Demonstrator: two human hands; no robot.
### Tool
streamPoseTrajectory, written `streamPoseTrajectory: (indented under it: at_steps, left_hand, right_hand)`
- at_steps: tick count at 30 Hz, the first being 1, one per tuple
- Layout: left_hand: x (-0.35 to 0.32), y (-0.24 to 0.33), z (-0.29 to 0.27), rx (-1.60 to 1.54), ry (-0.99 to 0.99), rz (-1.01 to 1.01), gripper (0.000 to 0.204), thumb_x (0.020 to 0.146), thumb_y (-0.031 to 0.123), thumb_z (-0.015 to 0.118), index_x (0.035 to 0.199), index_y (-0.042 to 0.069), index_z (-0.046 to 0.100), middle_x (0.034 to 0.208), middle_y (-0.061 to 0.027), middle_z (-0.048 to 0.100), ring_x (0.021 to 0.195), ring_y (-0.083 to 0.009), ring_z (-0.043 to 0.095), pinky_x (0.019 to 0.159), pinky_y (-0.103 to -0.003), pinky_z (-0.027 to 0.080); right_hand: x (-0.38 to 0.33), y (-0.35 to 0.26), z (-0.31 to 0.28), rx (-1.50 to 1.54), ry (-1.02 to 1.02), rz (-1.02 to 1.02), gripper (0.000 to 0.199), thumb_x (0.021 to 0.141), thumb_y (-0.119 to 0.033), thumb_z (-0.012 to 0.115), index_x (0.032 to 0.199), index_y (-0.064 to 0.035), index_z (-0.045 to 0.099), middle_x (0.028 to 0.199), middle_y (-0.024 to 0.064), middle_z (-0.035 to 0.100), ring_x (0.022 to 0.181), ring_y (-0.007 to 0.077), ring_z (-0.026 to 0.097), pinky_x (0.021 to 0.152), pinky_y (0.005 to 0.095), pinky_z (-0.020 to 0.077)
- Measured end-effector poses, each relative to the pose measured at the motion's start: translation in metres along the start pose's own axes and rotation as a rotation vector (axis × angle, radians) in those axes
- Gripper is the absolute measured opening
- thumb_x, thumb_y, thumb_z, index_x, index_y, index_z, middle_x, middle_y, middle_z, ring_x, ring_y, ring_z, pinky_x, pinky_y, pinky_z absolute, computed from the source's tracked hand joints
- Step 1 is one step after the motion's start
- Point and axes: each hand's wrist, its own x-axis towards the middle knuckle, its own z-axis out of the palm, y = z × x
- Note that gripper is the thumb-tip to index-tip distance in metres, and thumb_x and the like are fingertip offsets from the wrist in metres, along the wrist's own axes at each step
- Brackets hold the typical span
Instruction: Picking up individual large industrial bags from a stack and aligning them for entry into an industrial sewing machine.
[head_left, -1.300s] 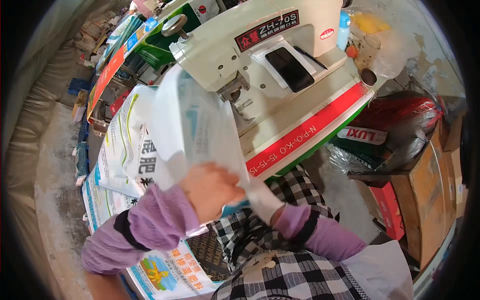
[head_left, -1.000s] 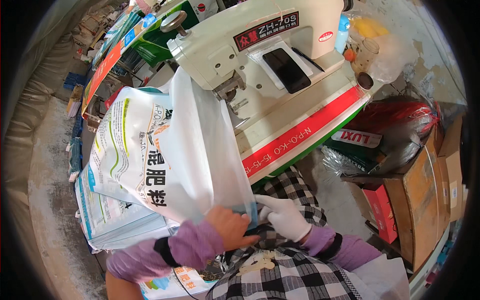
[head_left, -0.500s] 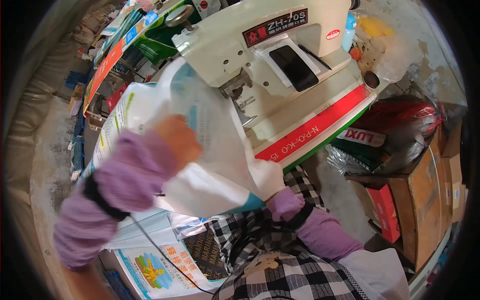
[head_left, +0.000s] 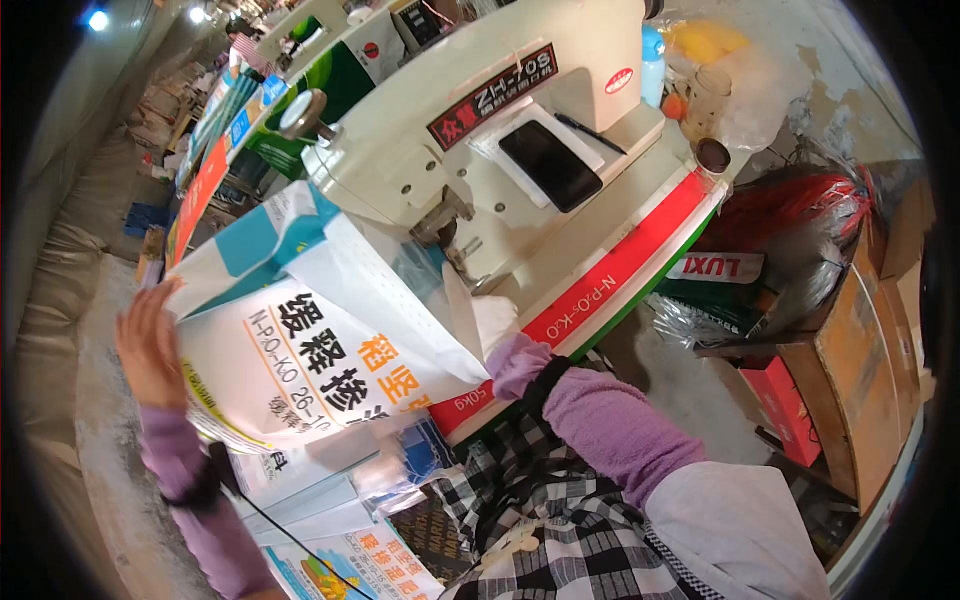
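Observation:
A white woven sack (head_left: pixel 250 350) with teal panels and printed lettering lies across the front of a cream industrial sewing machine (head_left: pixel 390 130). One edge of it reaches in under the machine's needle area (head_left: pixel 443 222). My left hand (head_left: pixel 152 345) is bare and rests against the sack's left edge, its fingers stretched and apart. In a white glove, my right hand (head_left: pixel 493 322) is closed on the sack's right edge, close beside the machine bed. The fingertips of that hand are partly hidden by the glove and the sack.
On the machine bed lie a black phone (head_left: pixel 550 165) and a pen (head_left: pixel 590 133). More printed sacks (head_left: pixel 340 555) are stacked at my lap. To the right stand a cardboard box (head_left: pixel 845 385) and plastic-wrapped bundles (head_left: pixel 770 230). A person (head_left: pixel 243 50) is far back left.
My left hand has moved left from the sack's middle to its left edge, its fingers opening. The sack now lies spread with its printed face showing. The head view has shifted.

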Motion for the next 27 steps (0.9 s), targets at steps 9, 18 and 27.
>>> streamPoseTrajectory:
  at_steps: [9, 18, 27]
  left_hand:
    - [-0.181, -0.290, 0.098, 0.121, 0.575, -0.416, 0.042, 0.098, 0.028, 0.050, 0.080, -0.006, 0.066, 0.062, -0.0085, 0.059, 0.056, -0.0115, 0.049, 0.050, -0.034, 0.039]
    - [-0.313, -0.262, 0.033, 0.377, -0.184, -0.751, 0.023, 0.090, 0.019, 0.057, 0.090, 0.000, 0.069, 0.074, -0.0160, 0.065, 0.065, -0.0300, 0.063, 0.060, -0.038, 0.049]
    - [-0.111, 0.222, 0.110, -1.123, 0.027, 0.014, 0.042, 0.088, 0.005, 0.055, 0.129, 0.003, 0.050, 0.130, -0.0151, 0.050, 0.123, -0.0279, 0.046, 0.104, -0.038, 0.036]
  right_hand:
    - [-0.062, -0.046, -0.104, 0.622, 0.230, -0.327, 0.026, 0.079, -0.026, 0.069, 0.081, 0.0001, 0.066, 0.092, 0.0152, 0.062, 0.091, 0.0324, 0.055, 0.081, 0.0420, 0.0421]
    - [-0.156, -0.054, -0.107, 0.772, -0.074, -0.697, 0.035, 0.089, -0.023, 0.057, 0.117, -0.0015, 0.057, 0.127, 0.0236, 0.048, 0.124, 0.0390, 0.039, 0.106, 0.0517, 0.0224]
    - [-0.164, -0.062, -0.106, 0.962, -0.535, -0.244, 0.023, 0.090, -0.022, 0.053, 0.083, -0.0031, 0.064, 0.078, 0.0153, 0.063, 0.076, 0.0315, 0.062, 0.072, 0.0402, 0.0495]
